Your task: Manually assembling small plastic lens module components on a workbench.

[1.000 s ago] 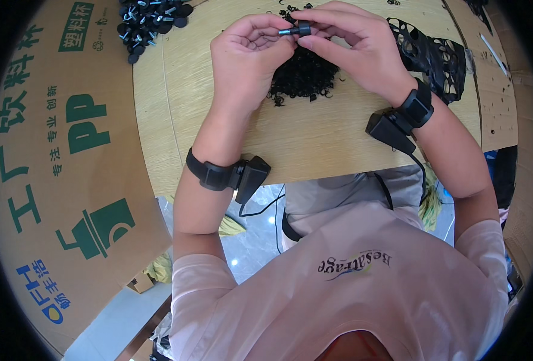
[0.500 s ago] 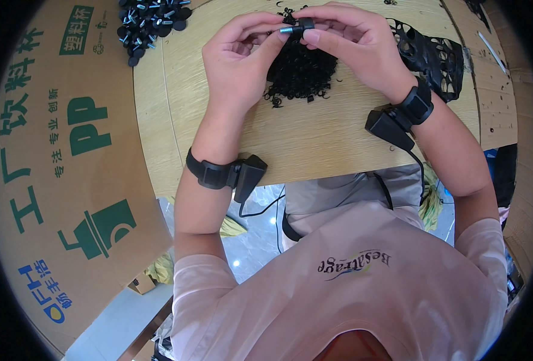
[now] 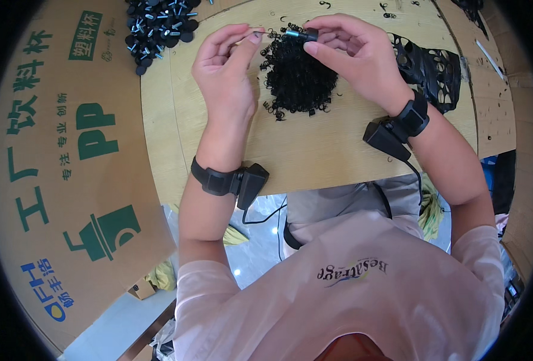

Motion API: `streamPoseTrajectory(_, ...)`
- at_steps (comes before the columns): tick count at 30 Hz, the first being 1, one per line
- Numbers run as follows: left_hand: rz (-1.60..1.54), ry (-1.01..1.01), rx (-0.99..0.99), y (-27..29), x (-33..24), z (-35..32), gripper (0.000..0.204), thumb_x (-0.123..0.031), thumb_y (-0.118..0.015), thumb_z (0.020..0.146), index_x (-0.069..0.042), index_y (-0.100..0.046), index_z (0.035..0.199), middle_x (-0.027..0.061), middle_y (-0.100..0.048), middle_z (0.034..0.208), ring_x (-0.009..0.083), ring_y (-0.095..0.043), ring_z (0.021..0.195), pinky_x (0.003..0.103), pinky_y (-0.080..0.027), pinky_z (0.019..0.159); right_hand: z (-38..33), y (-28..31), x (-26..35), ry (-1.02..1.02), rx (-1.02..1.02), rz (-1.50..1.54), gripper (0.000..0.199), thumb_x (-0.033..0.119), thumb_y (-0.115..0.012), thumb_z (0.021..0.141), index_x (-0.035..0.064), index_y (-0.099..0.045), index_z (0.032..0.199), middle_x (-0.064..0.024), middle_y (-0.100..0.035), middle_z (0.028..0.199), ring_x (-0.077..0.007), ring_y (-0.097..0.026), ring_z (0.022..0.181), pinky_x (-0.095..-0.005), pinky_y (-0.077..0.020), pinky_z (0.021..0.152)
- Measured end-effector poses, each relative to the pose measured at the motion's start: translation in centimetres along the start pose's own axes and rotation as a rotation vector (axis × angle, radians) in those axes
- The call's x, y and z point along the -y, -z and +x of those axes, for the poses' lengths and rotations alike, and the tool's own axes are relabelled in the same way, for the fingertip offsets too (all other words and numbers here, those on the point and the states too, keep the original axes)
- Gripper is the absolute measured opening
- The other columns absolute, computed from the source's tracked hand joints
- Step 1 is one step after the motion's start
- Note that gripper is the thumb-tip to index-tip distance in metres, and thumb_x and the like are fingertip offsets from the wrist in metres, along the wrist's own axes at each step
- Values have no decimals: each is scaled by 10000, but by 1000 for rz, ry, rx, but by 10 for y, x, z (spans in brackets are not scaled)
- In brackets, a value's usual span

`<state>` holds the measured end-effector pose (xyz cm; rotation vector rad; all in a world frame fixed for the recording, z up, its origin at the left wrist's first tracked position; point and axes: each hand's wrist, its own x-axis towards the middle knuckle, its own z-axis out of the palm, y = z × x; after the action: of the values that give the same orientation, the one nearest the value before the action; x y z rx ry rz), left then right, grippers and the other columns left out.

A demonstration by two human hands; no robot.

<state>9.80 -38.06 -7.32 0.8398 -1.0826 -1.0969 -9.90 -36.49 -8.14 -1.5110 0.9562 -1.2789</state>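
My right hand (image 3: 359,60) pinches a black-headed screw (image 3: 310,35) between thumb and fingers. Its shiny metal shank points left, above a heap of small black curled pieces (image 3: 302,75) on the table. My left hand (image 3: 227,66) is closed in a pinch just left of the screw. A thin dark sliver (image 3: 265,32) shows at its fingertips; its exact kind is too small to make out. The left fingers and the screw's tip are apart.
More black-headed screws (image 3: 161,27) are heaped at the far left of the wooden table (image 3: 332,147). Black perforated sheeting (image 3: 429,69) lies at the right, near a white stick (image 3: 490,59). A printed cardboard box (image 3: 92,180) borders the left. Wrist devices (image 3: 251,185) trail black cables.
My left hand has drawn away to the left from the screw, and a thin sliver now shows at its fingertips. My right hand still grips the screw. The view has shifted slightly.
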Motion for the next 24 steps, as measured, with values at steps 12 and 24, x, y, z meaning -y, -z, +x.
streamPoseTrajectory(12, 55, -214, -593, 81, -16, 43, 197, 2, -711, 822, -54, -633, 994, 42, -713, 961, 51, -609, 776, 172, -379, 576, -4, 15, 24, 237, -40, -253, 274, 6, -739, 779, -3, -690, 1048, -70, -655, 887, -129, -662, 786, -232, -535, 743)
streamPoseTrajectory(24, -102, -175, -839, 127, -23, 50, 270, 9, -702, 833, -29, -591, 1076, 76, -703, 976, 71, -537, 663, 206, -374, 543, -59, 86, 63, 117, -5, -371, 303, -29, -720, 768, -14, -680, 1069, -86, -654, 925, -133, -643, 799, -233, -530, 765)
